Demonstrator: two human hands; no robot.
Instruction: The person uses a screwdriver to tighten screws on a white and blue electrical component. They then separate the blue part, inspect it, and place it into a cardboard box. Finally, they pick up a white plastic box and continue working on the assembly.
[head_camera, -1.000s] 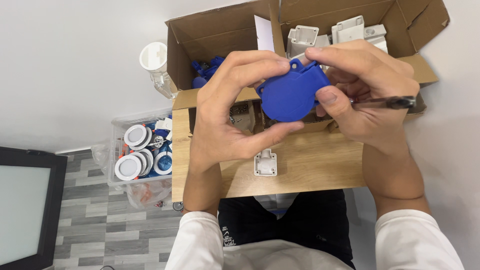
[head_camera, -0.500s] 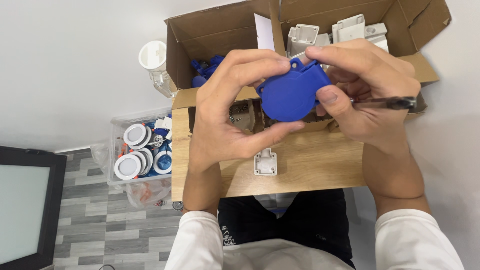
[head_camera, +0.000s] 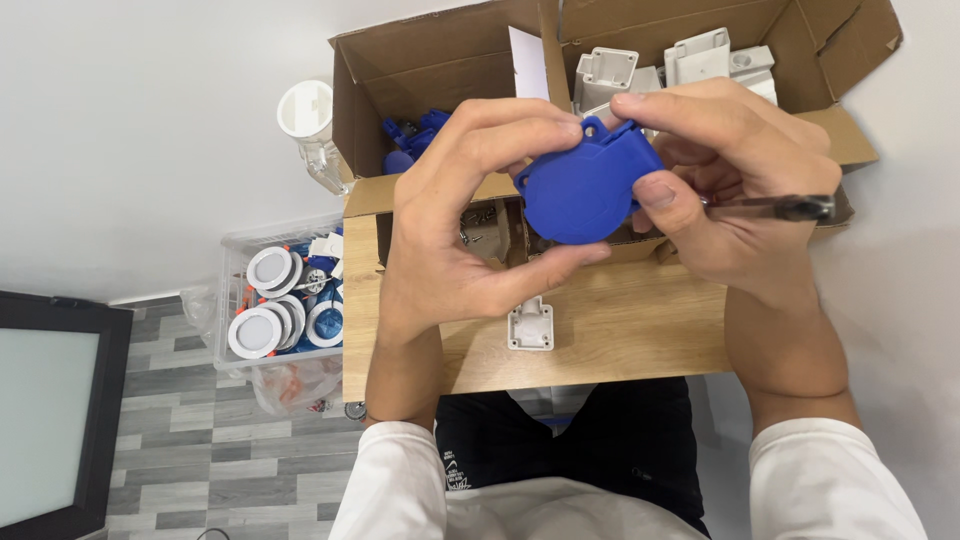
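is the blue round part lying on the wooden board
No, both the left hand and right hand hold the blue round part above the wooden board.

The round cap (head_camera: 585, 195) you hold at the centre of the frame is solid blue. Along the top, the cardboard box (head_camera: 440, 60) is plain brown, with white plastic housings (head_camera: 700, 60) and more blue parts (head_camera: 410, 135) inside. The board (head_camera: 620, 335) below is light wood grain, with a small white bracket (head_camera: 530, 325) on it. At left, the clear bin (head_camera: 275, 300) shows white-and-blue discs (head_camera: 255, 330). Your sleeves (head_camera: 400, 490) are white.
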